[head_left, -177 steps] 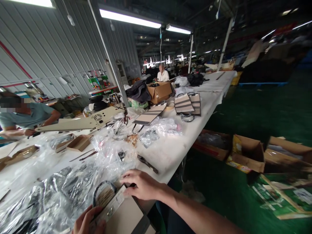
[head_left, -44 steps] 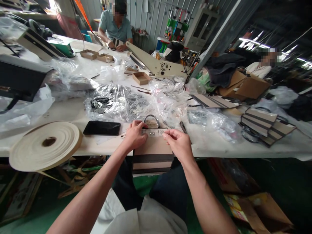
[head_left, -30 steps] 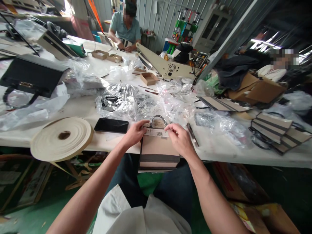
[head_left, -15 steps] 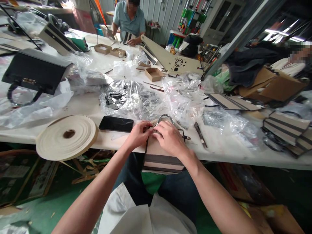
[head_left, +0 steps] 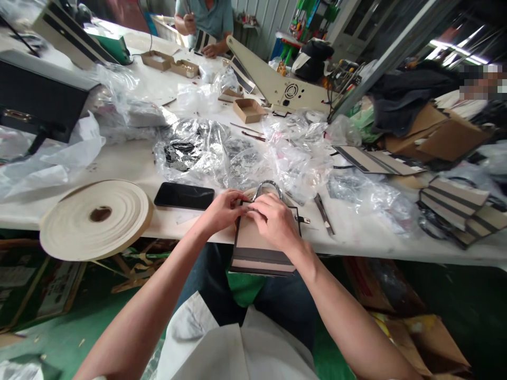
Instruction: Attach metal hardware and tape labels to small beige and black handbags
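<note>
A flat beige bag panel (head_left: pixel 259 244) with dark strips and edging lies in front of me, its lower end past the table's near edge. A dark curved bag handle (head_left: pixel 268 185) rises from its far end. My left hand (head_left: pixel 226 212) is closed at the panel's upper left corner, thumb and fingers pinched together. My right hand (head_left: pixel 275 219) lies across the panel's upper part, fingers bent and pinching close to the left fingertips. Any small piece between the fingertips is hidden. By the panel's right edge a small metal-tipped tab (head_left: pixel 304 219) sticks out.
Left of my hands are a black phone (head_left: pixel 184 196) and a big roll of pale tape (head_left: pixel 122 216). A slim dark tool (head_left: pixel 325 214) lies to the right. Clear plastic bags (head_left: pixel 198 153) cover the middle. Across the table sits a co-worker (head_left: pixel 209 24) beside a beige machine (head_left: pixel 277 87).
The view has shifted slightly, so the table's things sit a little further left and higher. Both hands stay pinched at the panel's top. The co-worker's raised hand has gone up, holding a tool.
</note>
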{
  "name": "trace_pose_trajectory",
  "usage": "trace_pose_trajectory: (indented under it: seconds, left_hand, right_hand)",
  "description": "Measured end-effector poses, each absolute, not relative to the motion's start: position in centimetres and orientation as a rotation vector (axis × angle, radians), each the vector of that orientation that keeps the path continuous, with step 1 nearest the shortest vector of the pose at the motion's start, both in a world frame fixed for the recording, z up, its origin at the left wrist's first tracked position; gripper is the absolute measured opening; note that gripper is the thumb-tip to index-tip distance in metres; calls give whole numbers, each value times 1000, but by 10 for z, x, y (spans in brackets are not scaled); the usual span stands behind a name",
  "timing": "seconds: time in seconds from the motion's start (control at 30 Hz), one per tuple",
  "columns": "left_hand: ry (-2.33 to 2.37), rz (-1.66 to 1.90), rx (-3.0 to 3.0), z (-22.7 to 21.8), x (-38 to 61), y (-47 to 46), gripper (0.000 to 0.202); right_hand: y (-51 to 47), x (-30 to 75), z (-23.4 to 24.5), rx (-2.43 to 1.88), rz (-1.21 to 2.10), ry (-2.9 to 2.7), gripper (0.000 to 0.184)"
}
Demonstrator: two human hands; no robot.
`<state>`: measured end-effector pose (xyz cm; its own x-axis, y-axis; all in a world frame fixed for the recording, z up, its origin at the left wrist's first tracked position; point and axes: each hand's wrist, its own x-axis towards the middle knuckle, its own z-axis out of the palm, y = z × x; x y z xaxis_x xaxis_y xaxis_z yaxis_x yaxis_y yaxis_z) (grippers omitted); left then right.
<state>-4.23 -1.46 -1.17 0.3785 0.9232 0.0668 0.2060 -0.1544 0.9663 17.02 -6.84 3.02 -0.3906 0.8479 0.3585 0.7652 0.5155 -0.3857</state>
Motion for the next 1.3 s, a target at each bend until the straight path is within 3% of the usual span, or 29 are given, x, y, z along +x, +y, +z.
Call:
trace_pose_trajectory:
  seconds: [0.13, 0.4, 0.6, 0.87, 1.13, 1.3]
  left_hand:
    - [1042, 878, 1607, -10, -42, -15, 32]
    - [1051, 825, 1577, -4, -41, -16, 33]
    - [1097, 828, 1611, 1, -42, -19, 34]
    - [1083, 837, 1654, -1, -42, -17, 35]
    - [1099, 828, 1632, 0, -43, -18, 34]
    - [1105, 841, 1566, -1, -40, -19, 33]
  right_hand:
    - [-65, 175, 31, -1315, 373, -2109, 19]
    - [-59, 178, 43, -1408, 904, -1575, 38]
    - [-59, 167, 32, -1419, 1078, -1478, 22]
    - [-59, 164, 28, -1526, 653, -1784, 10]
    - [-75, 167, 54, -1426, 390, -1762, 19]
    - [-108, 206, 73, -1729, 119, -1984, 18]
